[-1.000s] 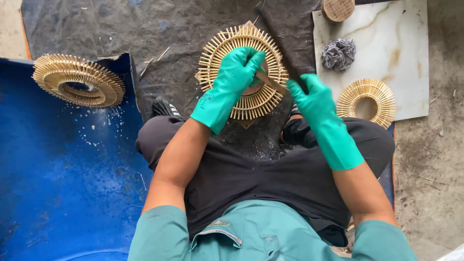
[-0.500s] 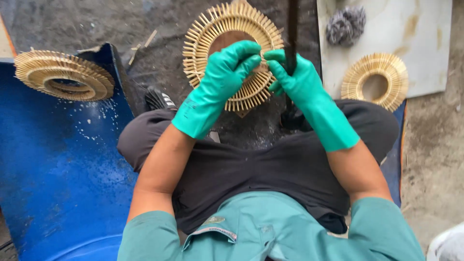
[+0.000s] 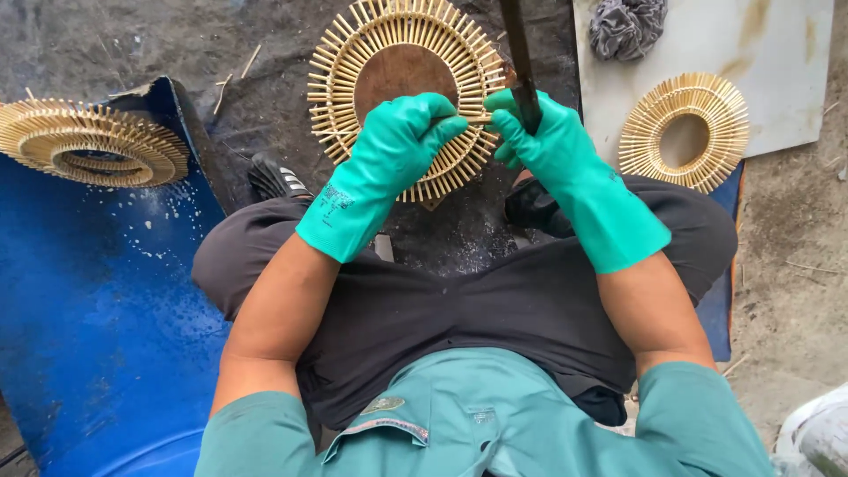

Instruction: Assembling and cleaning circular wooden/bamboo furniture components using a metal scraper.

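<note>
A round frame of radiating bamboo sticks (image 3: 353, 53) with a brown disc in its middle lies on the dark ground in front of my crossed legs. My left hand (image 3: 402, 141), in a green rubber glove, presses on the frame's lower part and pinches one stick. In a matching green glove, my right hand (image 3: 543, 137) is closed around a long dark tool (image 3: 517, 49) that stands up along the frame's right rim.
A second bamboo ring (image 3: 88, 141) rests on the rim of a blue barrel (image 3: 88, 309) at the left. A third ring (image 3: 687, 132) and a grey rag (image 3: 627, 26) lie on a pale board (image 3: 751, 53) at the right. Bare ground lies beyond.
Both hands have come together at the frame's lower right. The right hand has raised the dark tool upright against the rim, and the view has shifted closer.
</note>
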